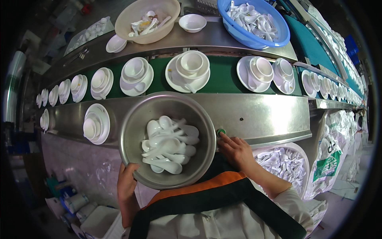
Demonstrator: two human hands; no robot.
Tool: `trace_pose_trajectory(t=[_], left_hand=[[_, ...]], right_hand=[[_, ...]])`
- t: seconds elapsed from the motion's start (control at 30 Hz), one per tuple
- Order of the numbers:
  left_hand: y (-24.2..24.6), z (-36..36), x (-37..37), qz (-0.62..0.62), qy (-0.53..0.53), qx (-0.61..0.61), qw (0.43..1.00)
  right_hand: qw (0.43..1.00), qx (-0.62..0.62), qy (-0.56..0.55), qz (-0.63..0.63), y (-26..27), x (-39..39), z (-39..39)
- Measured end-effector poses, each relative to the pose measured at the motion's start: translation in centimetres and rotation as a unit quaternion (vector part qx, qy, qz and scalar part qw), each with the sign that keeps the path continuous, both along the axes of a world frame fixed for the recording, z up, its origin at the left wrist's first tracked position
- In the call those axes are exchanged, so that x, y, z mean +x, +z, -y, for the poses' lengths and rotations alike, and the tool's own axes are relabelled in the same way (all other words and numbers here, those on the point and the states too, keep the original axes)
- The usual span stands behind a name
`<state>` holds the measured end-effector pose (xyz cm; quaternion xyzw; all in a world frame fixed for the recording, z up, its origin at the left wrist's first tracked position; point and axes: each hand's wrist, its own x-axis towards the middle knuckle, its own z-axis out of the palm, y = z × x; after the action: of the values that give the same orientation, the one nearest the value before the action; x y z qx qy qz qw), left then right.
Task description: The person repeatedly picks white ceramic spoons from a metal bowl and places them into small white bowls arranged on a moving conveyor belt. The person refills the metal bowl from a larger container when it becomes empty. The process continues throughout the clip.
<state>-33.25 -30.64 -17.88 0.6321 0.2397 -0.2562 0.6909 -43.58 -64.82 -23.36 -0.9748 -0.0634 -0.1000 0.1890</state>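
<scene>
My left hand (127, 180) grips the near left rim of a large stainless steel bowl (167, 104), its thumb over the edge. Several white soup spoons (167, 146) lie heaped inside the bowl. The bowl is close against my body, overlapping the front edge of a steel counter (265, 116) in the view. My right hand (238, 152) is just right of the bowl and holds nothing. One of its fingers is extended onto a green button (221, 132) set in the counter front.
Beyond the counter runs a green conveyor belt (223, 74) carrying several dish sets (191, 71). Another set (97, 124) sits on the counter. Across the belt are a beige basin (164, 33) and a blue basin (253, 40) with spoons. A spoon-filled tub (303, 155) stands low at right.
</scene>
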Motion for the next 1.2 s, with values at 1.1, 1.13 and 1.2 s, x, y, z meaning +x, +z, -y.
trace_pose_trajectory(t=[1.1,1.13,1.2], left_hand=[[3.3,-4.3,-0.4,0.22,-0.182,0.253,0.924],[4.1,-4.0,0.1,0.352,-0.25,0.43,0.793],[6.4,-2.5,0.9,0.373,-0.248,0.413,0.793]], right_hand=[[0.983,0.156,0.073,0.062,-2.6,0.1,-4.6],[0.983,0.159,0.056,0.077,-2.7,0.1,-4.8],[0.985,0.141,0.053,0.083,-3.3,-0.1,-4.9]])
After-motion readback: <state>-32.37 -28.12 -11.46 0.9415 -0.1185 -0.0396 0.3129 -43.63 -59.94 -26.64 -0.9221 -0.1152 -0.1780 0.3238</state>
